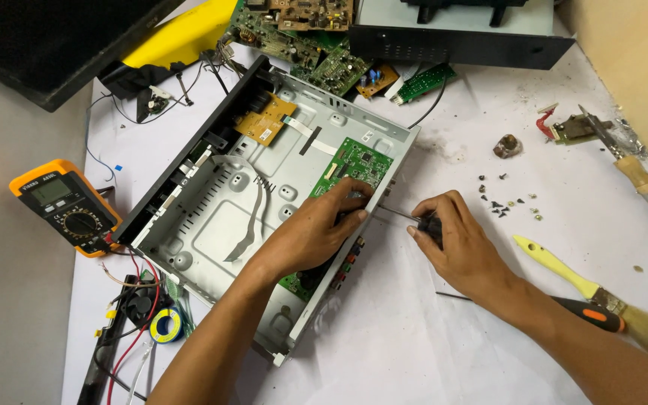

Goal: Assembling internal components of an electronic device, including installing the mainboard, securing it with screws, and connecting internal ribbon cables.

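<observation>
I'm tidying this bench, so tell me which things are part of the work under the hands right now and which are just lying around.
In use:
left hand on the green circuit board
right hand holding a screwdriver
open metal chassis

Lying about:
orange multimeter
yellow-handled paintbrush
loose screws
spare circuit boards
solder reel

The open chassis (211,225) is bare matt grey sheet metal, its front panel (189,146) black plastic. The green circuit board (358,166) looks glossy. The brush (590,289) has a smooth yellow plastic handle. White paper, gritty in places, covers the counter (414,337).
</observation>
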